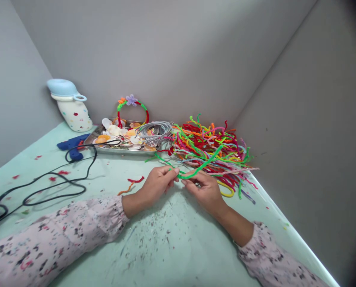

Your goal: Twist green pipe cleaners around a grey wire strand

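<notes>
A green pipe cleaner (206,162) is held between both hands, one stretch of it rising to the upper right in a curve. My left hand (159,181) pinches it near its bend, fingertips pressed together. Close beside it, my right hand (204,187) has its thumb and fingers closed on the same pipe cleaner. Another green length reaches up and left from the fingertips, towards the tray. Behind my right hand lies a large pile of coloured pipe cleaners (196,137). The exact spot where the green lengths meet is partly hidden by the fingers.
A metal tray (127,151) of shells (130,133) holds a decorated hoop (148,113) and touches coiled grey wire (158,133). At the left are a blue glue gun (73,147), black cable (61,175) and a white bottle (75,113). Red and orange scraps (135,180) lie beside my left hand.
</notes>
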Demonstrator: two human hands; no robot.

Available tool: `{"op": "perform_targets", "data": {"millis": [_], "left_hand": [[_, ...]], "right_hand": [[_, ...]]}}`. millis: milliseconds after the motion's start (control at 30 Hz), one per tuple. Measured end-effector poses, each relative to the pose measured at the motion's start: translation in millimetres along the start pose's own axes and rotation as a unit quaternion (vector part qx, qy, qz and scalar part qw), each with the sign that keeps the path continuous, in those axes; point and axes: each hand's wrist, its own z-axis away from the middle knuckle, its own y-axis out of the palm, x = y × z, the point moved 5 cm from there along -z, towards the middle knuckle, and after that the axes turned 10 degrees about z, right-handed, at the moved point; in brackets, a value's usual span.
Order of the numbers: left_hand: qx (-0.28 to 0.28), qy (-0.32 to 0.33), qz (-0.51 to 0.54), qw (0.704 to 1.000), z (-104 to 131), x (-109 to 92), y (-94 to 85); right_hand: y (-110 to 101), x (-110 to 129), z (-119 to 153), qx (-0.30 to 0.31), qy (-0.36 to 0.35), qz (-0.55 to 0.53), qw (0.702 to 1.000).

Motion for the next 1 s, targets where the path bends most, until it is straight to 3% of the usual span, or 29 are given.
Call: {"op": "perform_targets", "data": {"millis": [333, 1000], "left_hand": [[-0.006, -0.006, 0.0, 1.0, 0.4, -0.3, -1.1], [-0.017, -0.008, -0.004, 1.0, -0.3, 1.8, -2.8]], "right_hand": [[-3.8, 5.8, 2.6, -0.035, -0.061, 0.054, 0.996], [-1.3, 8.6, 6.5, -0.028, -0.149, 0.096, 0.984]]}}
